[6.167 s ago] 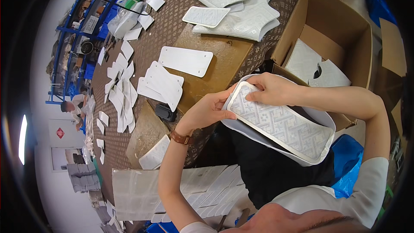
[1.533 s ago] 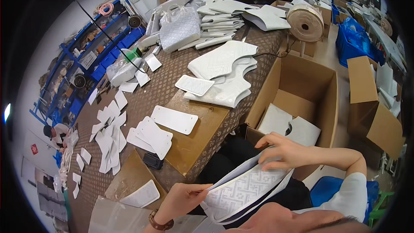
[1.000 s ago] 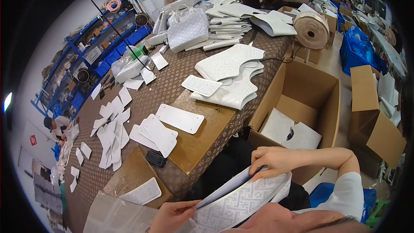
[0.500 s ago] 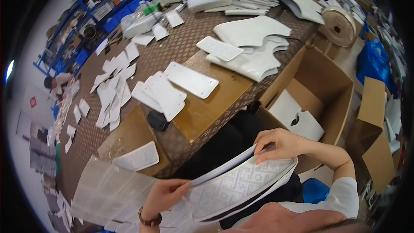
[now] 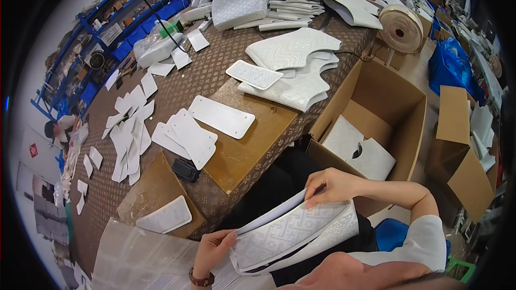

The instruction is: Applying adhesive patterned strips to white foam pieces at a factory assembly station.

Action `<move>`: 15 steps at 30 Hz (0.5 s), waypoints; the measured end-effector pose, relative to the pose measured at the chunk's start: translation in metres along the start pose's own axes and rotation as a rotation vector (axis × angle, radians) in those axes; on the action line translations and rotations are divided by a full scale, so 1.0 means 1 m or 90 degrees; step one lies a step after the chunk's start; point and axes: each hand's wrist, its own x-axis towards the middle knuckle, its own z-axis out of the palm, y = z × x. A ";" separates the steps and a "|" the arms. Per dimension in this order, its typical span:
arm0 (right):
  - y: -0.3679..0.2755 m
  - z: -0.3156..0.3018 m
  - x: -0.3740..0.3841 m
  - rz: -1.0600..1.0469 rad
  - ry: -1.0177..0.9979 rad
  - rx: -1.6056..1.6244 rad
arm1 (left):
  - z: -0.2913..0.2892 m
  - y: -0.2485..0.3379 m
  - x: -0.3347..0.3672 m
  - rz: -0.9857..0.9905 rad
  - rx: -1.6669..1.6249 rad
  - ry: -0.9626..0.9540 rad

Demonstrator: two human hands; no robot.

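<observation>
Table [image 5: 207, 75] beyond, white panel [image 5: 290, 231] between fingers [image 5: 318, 200]

Embossed, leathery-looking panel [image 5: 285, 231]; brown cardboard box [image 5: 371, 115]; patterned cloth tablecloth [image 5: 199, 78].

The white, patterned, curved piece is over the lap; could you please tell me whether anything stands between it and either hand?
Nothing visible does: the bare left hand grips the white, patterned, curved piece at its upper left corner, and the bare right hand pinches its upper edge toward the right.
</observation>
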 end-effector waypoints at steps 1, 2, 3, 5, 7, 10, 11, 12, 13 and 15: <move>0.000 0.000 0.000 -0.004 0.004 0.007 | 0.001 -0.002 0.002 0.009 0.001 0.010; 0.000 0.000 -0.001 -0.008 0.008 0.013 | 0.001 -0.004 0.004 0.018 0.003 0.020; 0.000 0.001 -0.001 -0.012 0.013 0.020 | 0.001 -0.006 0.004 0.016 0.003 0.019; 0.002 0.001 -0.001 -0.014 0.023 0.051 | -0.001 -0.009 0.006 0.010 0.002 0.027; 0.005 0.001 -0.002 -0.021 0.044 0.114 | -0.001 -0.008 0.008 0.009 0.003 0.029; 0.006 0.001 -0.004 -0.007 0.041 0.118 | -0.001 -0.005 0.008 0.005 0.000 0.021; 0.006 0.001 -0.005 0.000 0.038 0.121 | -0.001 -0.005 0.008 0.006 0.000 0.019; 0.008 0.001 -0.006 0.000 0.040 0.120 | -0.001 -0.006 0.009 0.000 0.000 0.014; 0.010 0.001 -0.005 0.004 0.038 0.131 | -0.002 -0.008 0.009 -0.005 0.000 0.010; 0.014 0.000 -0.004 0.010 0.034 0.153 | -0.005 -0.009 0.010 -0.009 0.002 0.004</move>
